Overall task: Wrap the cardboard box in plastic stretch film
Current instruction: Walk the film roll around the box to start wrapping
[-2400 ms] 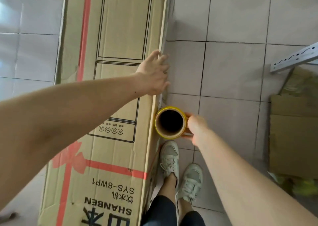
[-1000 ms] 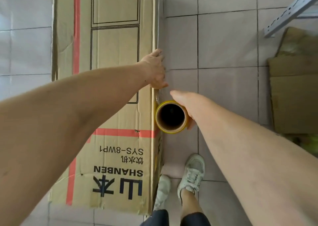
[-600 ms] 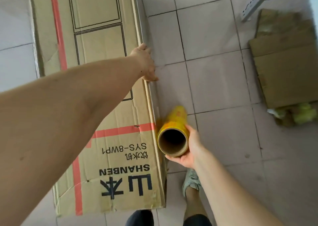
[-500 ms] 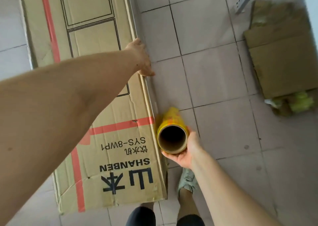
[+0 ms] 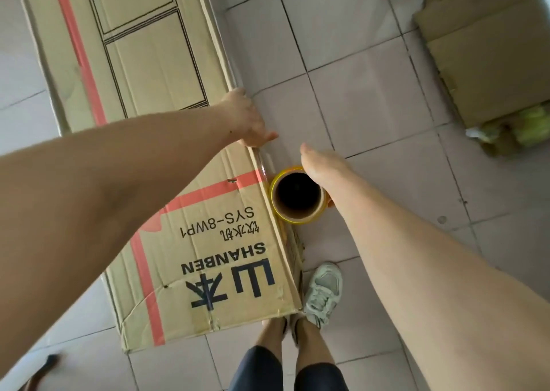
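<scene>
On the tiled floor (image 5: 372,92) lies the long cardboard box (image 5: 166,72) (printed side up), with your left hand (image 5: 247,119) spread flat on its right top edge. Just beside that edge, your right hand (image 5: 321,167) holds the yellow stretch film roll (image 5: 297,197) upright, its hollow core facing you; its grip is curled round the roll's far side, fingers mostly hidden.

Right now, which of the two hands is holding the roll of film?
The right hand grips the yellow-rimmed roll beside the cardboard box. The left hand only presses flat on the box's edge.
</scene>
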Tool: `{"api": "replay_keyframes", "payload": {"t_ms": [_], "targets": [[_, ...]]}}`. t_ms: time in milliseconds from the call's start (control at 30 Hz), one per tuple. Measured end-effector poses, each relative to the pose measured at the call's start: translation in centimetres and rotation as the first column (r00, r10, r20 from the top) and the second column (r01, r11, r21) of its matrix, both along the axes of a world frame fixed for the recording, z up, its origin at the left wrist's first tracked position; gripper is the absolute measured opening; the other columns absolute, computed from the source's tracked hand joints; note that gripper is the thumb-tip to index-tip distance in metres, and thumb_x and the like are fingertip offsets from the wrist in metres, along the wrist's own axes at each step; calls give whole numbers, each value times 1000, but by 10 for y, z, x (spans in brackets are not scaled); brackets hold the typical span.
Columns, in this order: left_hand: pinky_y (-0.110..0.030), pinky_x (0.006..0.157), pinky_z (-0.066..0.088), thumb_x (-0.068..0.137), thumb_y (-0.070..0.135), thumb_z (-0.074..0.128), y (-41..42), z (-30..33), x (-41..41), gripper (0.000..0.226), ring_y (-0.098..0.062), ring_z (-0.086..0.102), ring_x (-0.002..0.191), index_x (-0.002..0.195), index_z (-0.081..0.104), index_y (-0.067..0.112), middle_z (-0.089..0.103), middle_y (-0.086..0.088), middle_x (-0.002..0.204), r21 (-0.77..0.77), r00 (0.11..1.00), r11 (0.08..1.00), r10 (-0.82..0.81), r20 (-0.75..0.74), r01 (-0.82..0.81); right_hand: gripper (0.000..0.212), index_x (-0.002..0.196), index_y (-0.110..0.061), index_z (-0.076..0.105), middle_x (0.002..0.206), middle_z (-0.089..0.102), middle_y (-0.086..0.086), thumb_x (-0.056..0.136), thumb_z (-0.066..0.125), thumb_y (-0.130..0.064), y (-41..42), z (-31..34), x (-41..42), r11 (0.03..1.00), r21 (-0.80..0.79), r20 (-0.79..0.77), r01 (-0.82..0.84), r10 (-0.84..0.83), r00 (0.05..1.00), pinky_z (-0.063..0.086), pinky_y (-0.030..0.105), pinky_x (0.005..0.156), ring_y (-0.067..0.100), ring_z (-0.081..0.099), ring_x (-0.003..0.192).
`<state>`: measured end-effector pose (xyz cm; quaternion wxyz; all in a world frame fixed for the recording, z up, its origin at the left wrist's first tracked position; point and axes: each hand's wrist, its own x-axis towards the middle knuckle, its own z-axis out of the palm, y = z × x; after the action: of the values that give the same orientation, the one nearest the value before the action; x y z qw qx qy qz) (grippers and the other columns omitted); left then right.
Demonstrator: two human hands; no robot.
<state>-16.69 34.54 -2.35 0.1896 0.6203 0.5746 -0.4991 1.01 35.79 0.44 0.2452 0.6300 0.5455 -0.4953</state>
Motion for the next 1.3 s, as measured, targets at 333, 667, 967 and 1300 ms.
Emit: {"api": "replay_keyframes", "payload": {"t_ms": [333, 667, 967, 1300], "targets": [[-45, 117, 24, 99, 62, 7, 1, -8, -1, 76, -25, 40, 141, 146, 49, 20, 51, -4, 148, 43, 1000, 999, -27, 8, 26, 66, 130, -11, 48, 127, 56, 21, 84, 62, -56, -36, -4, 49, 791, -426, 91, 438, -444, 891, 49, 60, 96, 45, 57, 109], [-52, 121, 13, 102, 59, 11, -1, -2, 0, 63, -26, 21, 151, 157, 26, 30, 29, 0, 162, 13, 999, 999, -38, 18, 38, 46, 127, -17, 51, 120, 62, 20, 98, 41, -51, -112, -7, 121, 418, -432, 135, 799, -846, 516, 58, 54, 73, 42, 62, 104], [-55, 121, 9, 94, 70, 1, -29, -14, 45, 78, -22, 26, 149, 156, 28, 32, 35, 3, 160, -127, 962, 977, -139, 234, 172, 30, 96, -5, 60, 123, 63, 18, 96, 34, -20, -56, 0, 62, 992, 39, 27, 120, -121, 992, 44, 33, 75, 31, 57, 87], [-48, 111, 35, 100, 67, 12, -50, -2, 73, 76, -31, 42, 140, 149, 42, 18, 44, -10, 153, -92, 988, 992, -75, 131, 88, 56, 115, -8, 57, 104, 62, 15, 84, 63, -54, -84, -10, 94, 956, -243, 129, 167, -139, 982, 51, 41, 88, 35, 64, 100]]}}
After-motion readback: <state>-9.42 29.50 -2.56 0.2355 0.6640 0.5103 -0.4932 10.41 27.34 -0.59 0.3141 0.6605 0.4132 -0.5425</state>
